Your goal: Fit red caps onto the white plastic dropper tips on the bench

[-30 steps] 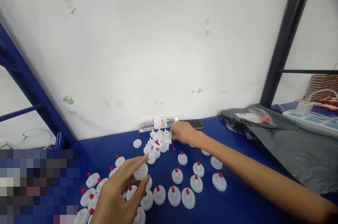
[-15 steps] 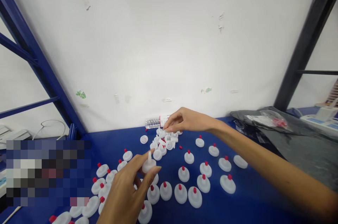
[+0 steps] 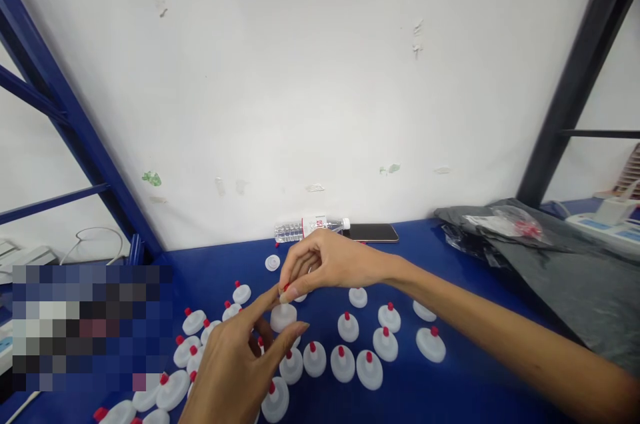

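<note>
Between the thumb and fingers of my left hand [image 3: 235,351] is a white nozzle lid [image 3: 283,319], its spout pointing up. Directly above it, my right hand [image 3: 320,267] pinches a small red tip cap [image 3: 287,288] at the top of the spout. Whether the cap is seated on the spout, I cannot tell. Around both hands, several white lids with red tips stand on the blue table, such as one lid [image 3: 343,366] in front. My right hand hides most of the pile of loose white parts behind it.
A clear plastic bottle [image 3: 315,224] lies against the wall, with a dark phone [image 3: 374,232] beside it. One white disc-like part [image 3: 273,263] rests left of the right hand. Grey plastic bags [image 3: 500,231] cover the right side. A blue frame post [image 3: 75,111] rises at left.
My right hand has come from the pile of loose parts down to the lid's spout, now with a red tip cap. My left hand keeps its hold on the lid. The phone has come into view.
</note>
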A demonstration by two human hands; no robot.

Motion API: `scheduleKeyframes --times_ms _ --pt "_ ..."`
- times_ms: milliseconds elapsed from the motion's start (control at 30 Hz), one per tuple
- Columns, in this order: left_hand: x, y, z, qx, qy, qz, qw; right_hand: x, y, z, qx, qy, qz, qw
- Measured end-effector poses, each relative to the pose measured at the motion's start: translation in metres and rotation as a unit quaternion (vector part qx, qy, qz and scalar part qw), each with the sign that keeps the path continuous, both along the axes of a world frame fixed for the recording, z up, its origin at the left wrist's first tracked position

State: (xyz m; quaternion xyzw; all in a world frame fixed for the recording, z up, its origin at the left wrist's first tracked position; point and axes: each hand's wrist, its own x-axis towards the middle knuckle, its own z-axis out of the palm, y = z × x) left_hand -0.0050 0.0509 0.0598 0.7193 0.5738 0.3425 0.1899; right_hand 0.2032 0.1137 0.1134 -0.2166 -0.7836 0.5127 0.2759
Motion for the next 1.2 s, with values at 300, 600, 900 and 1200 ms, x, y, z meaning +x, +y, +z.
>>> scheduleKeyframes --times_ms 300,600,900,1200 --pt "-0.002 0.001 -0.009 -0.023 -0.005 0.037 0.999 -0.002 0.003 -0.004 0.028 -0.001 -0.006 1.000" --pt "-0.005 -0.003 0.004 0.063 -0.084 0.039 0.994 0.055 0.040 -0.004 0.255 -0.345 -0.232 0.873" --pt "-0.001 -0.001 -0.004 0.080 -0.086 0.010 0.993 0.081 0.073 -0.037 0.152 -0.448 -0.220 0.853" --pt "-0.008 0.004 -0.010 0.079 -0.052 -0.003 0.995 0.072 0.064 -0.030 0.215 -0.454 -0.326 0.801"
